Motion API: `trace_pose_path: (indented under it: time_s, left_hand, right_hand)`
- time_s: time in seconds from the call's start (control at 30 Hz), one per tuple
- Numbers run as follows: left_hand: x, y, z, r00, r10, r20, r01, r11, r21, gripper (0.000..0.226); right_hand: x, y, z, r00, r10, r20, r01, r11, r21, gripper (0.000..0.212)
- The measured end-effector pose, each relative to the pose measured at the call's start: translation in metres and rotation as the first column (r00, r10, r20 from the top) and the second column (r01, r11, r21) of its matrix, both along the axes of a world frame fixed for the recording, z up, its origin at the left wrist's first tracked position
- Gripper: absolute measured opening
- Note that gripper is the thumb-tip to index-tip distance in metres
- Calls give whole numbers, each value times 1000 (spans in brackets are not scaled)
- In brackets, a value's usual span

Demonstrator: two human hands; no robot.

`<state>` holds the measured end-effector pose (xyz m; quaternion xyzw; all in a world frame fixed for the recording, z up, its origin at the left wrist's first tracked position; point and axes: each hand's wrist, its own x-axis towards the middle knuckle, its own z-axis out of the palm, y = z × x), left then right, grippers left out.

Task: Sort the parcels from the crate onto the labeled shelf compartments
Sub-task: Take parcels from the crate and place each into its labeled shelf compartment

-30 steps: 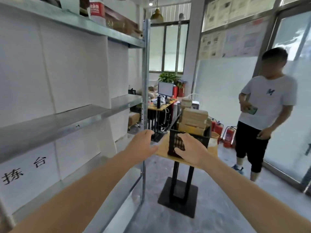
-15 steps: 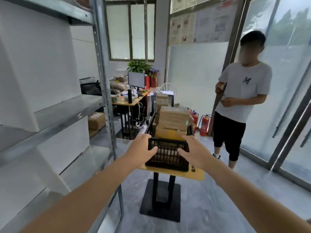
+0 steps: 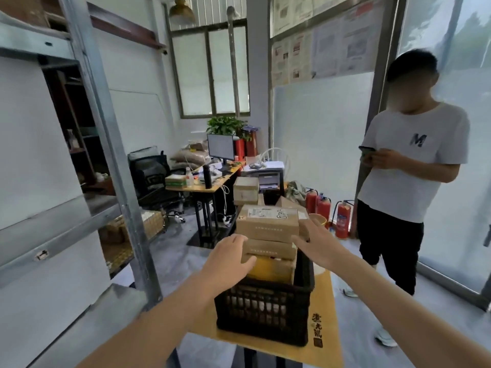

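A black plastic crate (image 3: pixel 265 309) stands on a small yellow table (image 3: pixel 325 314) right in front of me. Cardboard parcels are stacked in it, rising above its rim. The top parcel (image 3: pixel 267 221) carries a white label; a flatter one (image 3: pixel 269 249) lies under it. My left hand (image 3: pixel 228 260) is spread at the left side of the stack, touching the lower parcels. My right hand (image 3: pixel 317 244) is spread at the right side, level with the top parcel. Neither hand holds anything. The grey metal shelf (image 3: pixel 53 229) runs along my left.
A person in a white T-shirt (image 3: pixel 409 160) stands at the right with a phone, close to the table. Behind the crate are more boxes (image 3: pixel 245 191), a cluttered desk (image 3: pixel 210 181) with a monitor, an office chair (image 3: pixel 152 176) and red fire extinguishers (image 3: pixel 325 211) on the floor.
The view has swung from the shelf to the crate, which is much closer now. Both hands have risen from the crate's front to either side of the parcel stack.
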<state>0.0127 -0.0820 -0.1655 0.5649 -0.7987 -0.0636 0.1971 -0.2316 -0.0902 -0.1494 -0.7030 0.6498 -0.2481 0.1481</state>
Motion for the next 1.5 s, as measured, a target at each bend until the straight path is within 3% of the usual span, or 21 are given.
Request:
trace_pose_path:
  time_s: [0.33, 0.57, 0.77, 0.93, 1.03, 1.17, 1.3, 1.5]
  left_hand:
    - [5, -78, -53, 968, 142, -209, -97, 972, 214, 50]
    - [13, -121, -69, 918, 110, -381, -49, 985, 167, 35]
    - [17, -139, -86, 877, 110, -468, -50, 989, 138, 26]
    - [21, -148, -90, 845, 172, -506, -113, 983, 147, 25]
    - [18, -151, -88, 812, 211, -544, -145, 976, 161, 26]
    - [5, -148, -80, 688, 297, -662, -118, 946, 302, 38]
    - [-9, -140, -66, 502, 399, -767, -57, 900, 432, 43]
    - [-16, -134, -57, 431, 476, -767, -95, 869, 486, 38]
  right_hand:
    - [-20, -129, -17, 991, 5, 132, -14, 998, 68, 64]
    - [-29, -187, -19, 977, -58, 206, 34, 993, 116, 59]
    - [-35, -212, -28, 990, -10, 143, -20, 977, 210, 53]
    - [-34, -211, -32, 987, 44, 155, -84, 962, 260, 31]
    - [-34, -205, -33, 977, 125, 176, -184, 906, 382, 46]
    - [-29, -198, -40, 933, 137, 334, -306, 788, 534, 78]
    - [-20, -192, -57, 878, 54, 476, -381, 682, 625, 87]
    - [-24, -183, -60, 812, 70, 579, -517, 547, 658, 91]
